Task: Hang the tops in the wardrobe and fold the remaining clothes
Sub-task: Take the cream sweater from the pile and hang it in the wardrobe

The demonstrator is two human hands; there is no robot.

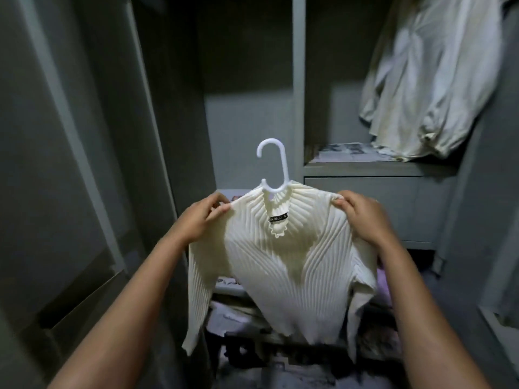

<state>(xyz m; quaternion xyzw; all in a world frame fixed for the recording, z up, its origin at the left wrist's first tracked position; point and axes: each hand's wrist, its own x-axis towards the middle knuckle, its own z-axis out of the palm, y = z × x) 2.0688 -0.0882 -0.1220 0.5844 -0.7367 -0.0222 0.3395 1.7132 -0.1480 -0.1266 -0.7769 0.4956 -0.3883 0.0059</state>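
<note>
Cream ribbed top (283, 256) sits on a white hanger (273, 167); left hand (200, 217) and right hand (362, 214) pinch its shoulders, seemingly squaring it before hanging.

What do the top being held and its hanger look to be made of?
Cream top: looks like a ribbed stretch knit, matte, with fine raised ribs fanning out from the neck. White hanger: likely moulded plastic, smooth, uniform, slightly glossy hook.
</note>
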